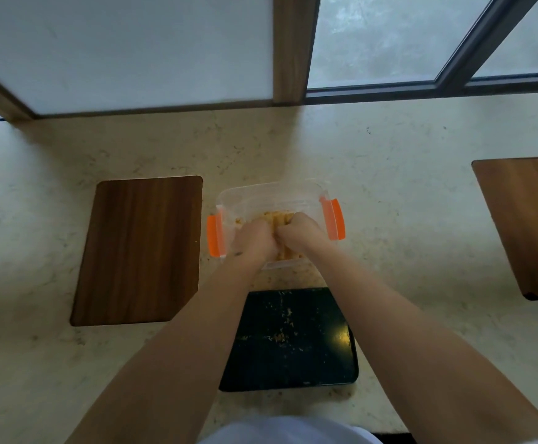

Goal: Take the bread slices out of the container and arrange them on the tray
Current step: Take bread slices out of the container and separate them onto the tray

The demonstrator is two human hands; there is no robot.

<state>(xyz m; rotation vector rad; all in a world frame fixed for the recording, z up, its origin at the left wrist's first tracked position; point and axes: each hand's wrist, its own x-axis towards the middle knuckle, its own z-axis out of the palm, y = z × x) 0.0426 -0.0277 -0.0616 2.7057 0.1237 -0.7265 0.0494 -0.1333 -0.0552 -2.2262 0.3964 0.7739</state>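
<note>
A clear plastic container (271,195) with orange side latches (334,223) stands open on the counter. Golden-brown bread slices (277,216) lie inside it, mostly hidden by my hands. My left hand (253,240) and my right hand (299,230) are both down in the container, side by side, fingers curled onto the bread. Just in front of the container, nearer to me, lies a black tray (293,341) holding only scattered crumbs; my forearms cross over its edges.
A dark wooden board (139,248) lies left of the container. Another wooden board (530,222) lies at the far right edge. The pale stone counter (405,193) ends at a window frame (290,49) at the back.
</note>
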